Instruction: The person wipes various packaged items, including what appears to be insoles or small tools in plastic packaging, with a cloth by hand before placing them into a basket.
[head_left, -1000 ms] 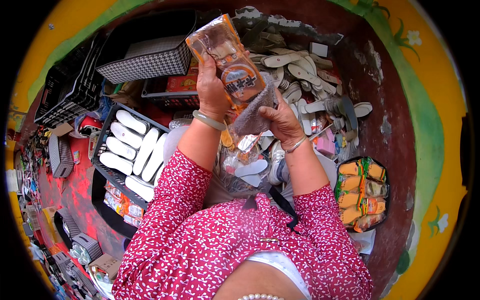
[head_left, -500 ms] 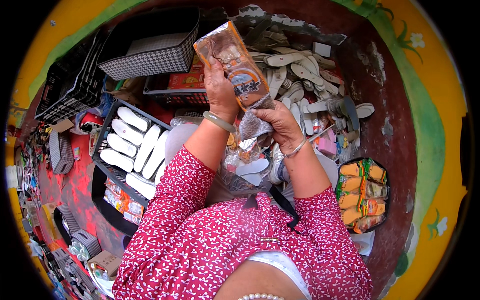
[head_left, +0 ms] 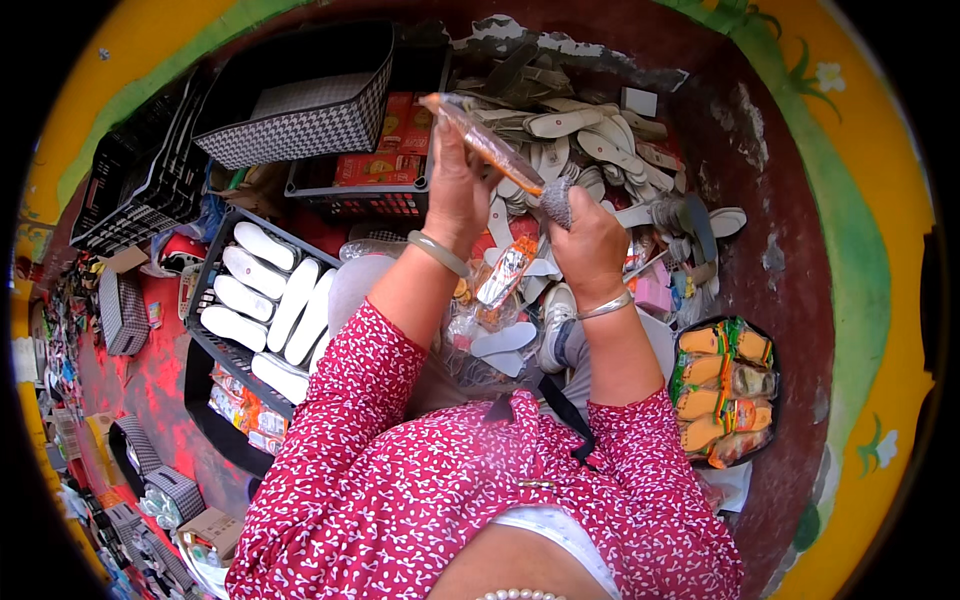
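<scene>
A clear, orange-edged plastic packet [head_left: 490, 145] is raised in front of me, seen nearly edge-on. My left hand [head_left: 458, 195] grips its upper part, fingers along one side. At the packet's lower end, my right hand [head_left: 592, 248] is closed around a grey fuzzy piece [head_left: 557, 200] that looks like an insole. How much of that piece lies inside the packet is hidden. Beneath my hands, an orange-and-white packaged item [head_left: 508, 271] rests on a heap of clear wrappers and loose pale insoles [head_left: 503, 338].
White insoles [head_left: 265, 238] fill a dark crate [head_left: 218, 345] at left. Behind it are a houndstooth basket [head_left: 300, 140] and a crate of red boxes [head_left: 378, 168]. A pile of pale insoles [head_left: 607, 140] lies ahead by the maroon wall [head_left: 800, 210]. Packaged yellow insoles [head_left: 703, 400] sit at right.
The packet has turned from showing its printed face to nearly edge-on. My right hand has moved slightly right and up, its back now turned toward me. The orange-and-white packaged item below is now uncovered.
</scene>
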The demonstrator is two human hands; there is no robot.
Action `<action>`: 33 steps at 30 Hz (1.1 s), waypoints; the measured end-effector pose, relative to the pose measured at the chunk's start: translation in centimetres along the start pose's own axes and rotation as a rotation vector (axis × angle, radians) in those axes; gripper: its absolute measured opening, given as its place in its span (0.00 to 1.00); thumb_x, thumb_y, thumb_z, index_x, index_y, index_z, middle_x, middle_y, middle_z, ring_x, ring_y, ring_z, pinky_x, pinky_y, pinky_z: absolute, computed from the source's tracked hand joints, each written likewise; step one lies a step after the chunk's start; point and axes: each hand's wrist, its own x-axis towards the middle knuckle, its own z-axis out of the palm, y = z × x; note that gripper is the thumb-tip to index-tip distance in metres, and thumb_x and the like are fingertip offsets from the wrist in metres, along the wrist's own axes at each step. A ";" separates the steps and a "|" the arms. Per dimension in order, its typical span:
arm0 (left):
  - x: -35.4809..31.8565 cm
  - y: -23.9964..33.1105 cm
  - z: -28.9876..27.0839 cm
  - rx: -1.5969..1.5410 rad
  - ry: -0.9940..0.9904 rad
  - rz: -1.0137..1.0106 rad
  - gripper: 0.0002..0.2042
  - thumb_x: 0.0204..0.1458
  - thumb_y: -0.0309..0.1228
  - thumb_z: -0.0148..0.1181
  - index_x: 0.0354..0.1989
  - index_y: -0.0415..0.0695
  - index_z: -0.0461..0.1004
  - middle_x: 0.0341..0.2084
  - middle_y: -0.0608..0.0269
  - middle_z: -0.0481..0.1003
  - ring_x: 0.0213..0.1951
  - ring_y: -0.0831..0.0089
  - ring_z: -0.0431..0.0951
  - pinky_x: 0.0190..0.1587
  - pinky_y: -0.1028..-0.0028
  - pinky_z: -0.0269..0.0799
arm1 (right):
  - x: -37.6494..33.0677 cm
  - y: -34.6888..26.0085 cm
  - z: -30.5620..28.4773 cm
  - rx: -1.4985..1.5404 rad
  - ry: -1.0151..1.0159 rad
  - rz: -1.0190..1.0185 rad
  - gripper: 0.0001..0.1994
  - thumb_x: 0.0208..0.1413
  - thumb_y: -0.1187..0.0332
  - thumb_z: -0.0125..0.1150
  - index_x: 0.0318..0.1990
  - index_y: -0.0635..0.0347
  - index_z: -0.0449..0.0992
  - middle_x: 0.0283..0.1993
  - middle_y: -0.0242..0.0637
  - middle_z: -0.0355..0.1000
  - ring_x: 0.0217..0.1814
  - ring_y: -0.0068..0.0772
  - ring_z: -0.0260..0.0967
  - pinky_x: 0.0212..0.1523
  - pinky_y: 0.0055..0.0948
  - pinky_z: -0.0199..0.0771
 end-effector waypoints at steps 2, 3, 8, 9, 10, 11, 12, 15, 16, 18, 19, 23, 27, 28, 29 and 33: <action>0.1 -1.0 0.1 -0.151 -0.095 0.018 0.25 0.55 0.49 0.52 0.56 0.50 0.57 0.41 0.64 0.67 0.44 0.70 0.68 0.46 0.65 0.68 | -0.2 -0.1 0.6 -0.236 0.173 -0.178 0.10 0.40 0.68 0.61 0.29 0.56 0.65 0.26 0.37 0.68 0.30 0.44 0.69 0.28 0.39 0.70; 0.2 -1.3 -0.1 -0.113 -0.072 0.027 0.24 0.55 0.47 0.52 0.56 0.50 0.57 0.41 0.63 0.67 0.43 0.70 0.69 0.45 0.66 0.69 | -0.4 -0.3 1.0 -0.256 0.172 -0.207 0.10 0.39 0.70 0.60 0.30 0.56 0.66 0.26 0.37 0.67 0.30 0.43 0.68 0.28 0.40 0.69; 0.1 -0.7 -0.4 -0.068 0.003 0.017 0.18 0.57 0.25 0.43 0.56 0.48 0.56 0.42 0.59 0.68 0.41 0.65 0.73 0.44 0.63 0.73 | -1.4 -1.8 2.0 -0.254 0.151 -0.344 0.11 0.37 0.73 0.58 0.32 0.56 0.65 0.26 0.36 0.65 0.29 0.42 0.66 0.28 0.39 0.67; 0.2 -0.3 -0.4 -0.067 -0.001 0.018 0.19 0.56 0.22 0.40 0.56 0.49 0.55 0.43 0.58 0.67 0.42 0.65 0.72 0.44 0.62 0.73 | -1.5 -1.9 2.1 -0.243 0.133 -0.365 0.11 0.38 0.73 0.58 0.32 0.56 0.65 0.26 0.36 0.65 0.29 0.42 0.66 0.28 0.39 0.67; 0.1 0.1 -0.1 -0.061 0.010 0.020 0.19 0.55 0.19 0.38 0.56 0.46 0.56 0.44 0.54 0.68 0.42 0.62 0.74 0.43 0.61 0.74 | -1.5 -2.1 2.0 -0.197 0.102 -0.361 0.12 0.38 0.73 0.58 0.32 0.57 0.65 0.26 0.37 0.66 0.31 0.44 0.67 0.30 0.40 0.68; 0.3 0.2 -0.1 -0.061 0.020 0.031 0.19 0.55 0.19 0.38 0.56 0.46 0.55 0.44 0.54 0.68 0.42 0.62 0.74 0.43 0.61 0.74 | -1.4 -2.1 1.7 -0.157 0.060 -0.358 0.11 0.38 0.73 0.58 0.32 0.58 0.65 0.27 0.37 0.66 0.31 0.45 0.67 0.30 0.41 0.68; 0.5 0.4 -0.3 -0.059 0.034 0.044 0.19 0.55 0.19 0.39 0.56 0.45 0.55 0.44 0.54 0.68 0.42 0.62 0.74 0.43 0.62 0.74 | -1.3 -2.0 1.3 -0.113 0.017 -0.357 0.11 0.38 0.73 0.59 0.32 0.58 0.65 0.27 0.38 0.67 0.32 0.46 0.67 0.31 0.42 0.68; 1.2 1.5 -0.8 -0.024 0.042 0.135 0.19 0.55 0.19 0.38 0.56 0.44 0.55 0.45 0.54 0.67 0.44 0.62 0.73 0.45 0.62 0.74 | -0.9 -1.1 -1.0 0.035 -0.345 -0.259 0.15 0.40 0.72 0.62 0.39 0.61 0.69 0.35 0.41 0.72 0.37 0.40 0.71 0.36 0.35 0.71; 1.6 2.1 -1.2 -0.026 0.011 0.152 0.21 0.54 0.18 0.39 0.58 0.44 0.55 0.48 0.54 0.67 0.45 0.62 0.73 0.47 0.62 0.73 | -0.5 -0.1 -2.1 0.188 -0.467 -0.215 0.15 0.43 0.71 0.62 0.41 0.60 0.70 0.36 0.41 0.73 0.38 0.39 0.72 0.37 0.31 0.72; 1.5 2.4 -1.0 0.005 -0.059 0.055 0.23 0.54 0.18 0.40 0.60 0.45 0.54 0.49 0.54 0.66 0.46 0.63 0.72 0.49 0.63 0.72 | 0.1 1.7 -3.3 0.689 -0.486 -0.064 0.18 0.47 0.65 0.63 0.47 0.60 0.71 0.40 0.39 0.74 0.40 0.35 0.72 0.42 0.29 0.72; 1.3 2.4 -0.6 0.020 -0.097 0.003 0.24 0.53 0.18 0.40 0.61 0.45 0.54 0.50 0.54 0.66 0.47 0.63 0.72 0.49 0.63 0.72 | 0.4 2.4 -3.8 1.030 -0.368 0.043 0.22 0.49 0.61 0.64 0.50 0.61 0.70 0.42 0.36 0.74 0.42 0.33 0.72 0.45 0.29 0.71; -0.1 1.3 0.5 0.034 -0.390 -0.285 0.29 0.48 0.19 0.49 0.62 0.42 0.53 0.49 0.56 0.67 0.48 0.66 0.72 0.51 0.67 0.70 | 1.8 4.1 -5.6 1.289 0.202 0.036 0.26 0.53 0.56 0.61 0.55 0.62 0.65 0.49 0.34 0.69 0.51 0.28 0.66 0.54 0.32 0.65; -2.7 0.2 2.2 0.088 -0.491 -0.409 0.35 0.48 0.21 0.53 0.66 0.44 0.47 0.55 0.58 0.64 0.55 0.68 0.67 0.58 0.70 0.61 | 1.7 5.0 -4.4 1.299 0.332 -0.065 0.29 0.55 0.54 0.59 0.59 0.61 0.61 0.55 0.37 0.65 0.55 0.28 0.63 0.57 0.31 0.61; -3.3 0.3 2.6 0.121 -0.519 -0.460 0.36 0.48 0.21 0.54 0.67 0.44 0.45 0.57 0.58 0.62 0.57 0.68 0.64 0.60 0.70 0.58 | 1.8 4.6 -4.0 1.060 0.282 -0.156 0.29 0.56 0.53 0.56 0.59 0.61 0.61 0.55 0.37 0.65 0.55 0.30 0.63 0.56 0.30 0.61; -3.8 -0.2 2.7 0.078 -0.544 -0.531 0.36 0.48 0.20 0.53 0.67 0.44 0.44 0.57 0.58 0.62 0.57 0.69 0.64 0.60 0.70 0.59 | 1.5 3.9 -3.6 0.881 0.180 -0.121 0.29 0.58 0.50 0.52 0.61 0.59 0.60 0.58 0.41 0.64 0.58 0.31 0.62 0.57 0.29 0.60; -4.3 -1.4 1.6 0.169 -0.515 -0.569 0.32 0.50 0.19 0.51 0.65 0.43 0.50 0.57 0.59 0.62 0.58 0.70 0.63 0.59 0.71 0.59 | 1.8 3.2 0.5 0.263 0.219 -0.327 0.25 0.57 0.52 0.51 0.59 0.54 0.65 0.66 0.37 0.56 0.71 0.44 0.45 0.66 0.45 0.41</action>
